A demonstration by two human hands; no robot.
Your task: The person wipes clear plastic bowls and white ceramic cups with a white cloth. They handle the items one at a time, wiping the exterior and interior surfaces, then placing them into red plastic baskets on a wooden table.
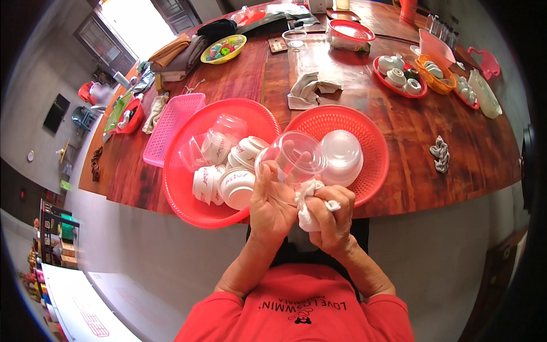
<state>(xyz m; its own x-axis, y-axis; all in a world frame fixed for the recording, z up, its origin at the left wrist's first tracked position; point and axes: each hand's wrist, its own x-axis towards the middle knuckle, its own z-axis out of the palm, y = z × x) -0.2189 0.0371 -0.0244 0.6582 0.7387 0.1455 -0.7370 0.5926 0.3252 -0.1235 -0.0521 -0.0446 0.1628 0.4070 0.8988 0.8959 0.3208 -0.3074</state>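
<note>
My left hand (pixel 270 206) grips a clear plastic bowl (pixel 289 149), its fingers showing through the see-through wall. Bunched in my right hand (pixel 335 226) is a white cloth (pixel 307 212), close beside the bowl. Under and left of my hands stands a red basin (pixel 181 191) with several white printed bowls (pixel 237 189) and clear plastic bowls (pixel 196 149) in it. To the right, a red perforated basket (pixel 376 142) carries a stack of clear plastic bowls (pixel 341 154).
A pink basket (pixel 174 126) leans near the red basin. Crumpled cloths (pixel 310 91) (pixel 440 154) lie on the wooden table (pixel 407 182). Farther off are a yellow bowl of colourful items (pixel 206 56), a red tray of teaware (pixel 420 91) and an orange basket (pixel 450 84).
</note>
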